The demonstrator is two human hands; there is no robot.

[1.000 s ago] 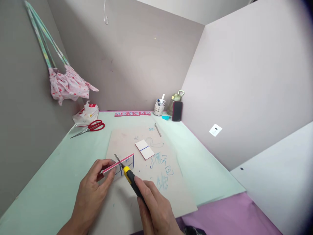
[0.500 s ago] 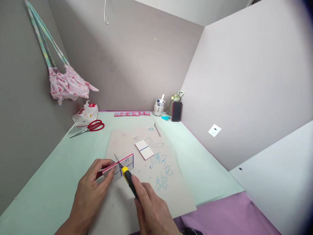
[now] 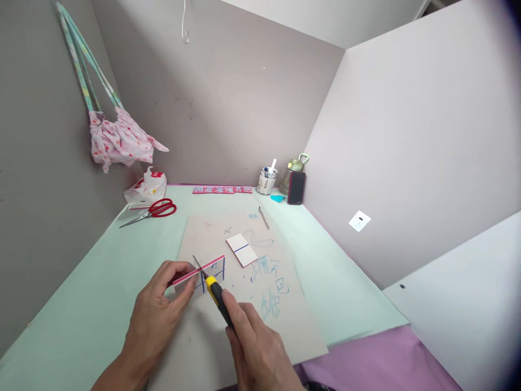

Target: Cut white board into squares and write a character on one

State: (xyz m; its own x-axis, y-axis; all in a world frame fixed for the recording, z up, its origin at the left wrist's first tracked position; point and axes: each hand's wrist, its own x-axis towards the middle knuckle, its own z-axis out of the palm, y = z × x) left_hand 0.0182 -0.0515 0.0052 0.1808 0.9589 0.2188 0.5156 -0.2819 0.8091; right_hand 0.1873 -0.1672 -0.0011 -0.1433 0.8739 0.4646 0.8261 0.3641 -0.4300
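Note:
Between the thumb and fingers of my left hand (image 3: 160, 307) is a thin white board piece (image 3: 218, 270) with a red edge and blue marker lines, held up on its long side. My right hand (image 3: 258, 342) grips a black and yellow utility knife (image 3: 218, 297). Its blade (image 3: 197, 263) lies across the board's top red edge, close to a vertical blue line. Behind them a second white board piece (image 3: 242, 250), crossed by one blue line, lies flat on the large grey board (image 3: 280, 336).
Red-handled scissors (image 3: 163, 207) and a tissue pack (image 3: 146, 187) lie at the back left. A slim metal craft knife (image 3: 264, 218) rests on the grey board's far right edge. At the back stand a jar (image 3: 267, 180), a bottle (image 3: 286, 178) and a phone (image 3: 296, 188), beside a row of red-edged character tiles (image 3: 222, 190).
The whole view has shifted slightly, so things appear a little further right. Both hands keep their hold, and the blade still crosses the board piece's edge.

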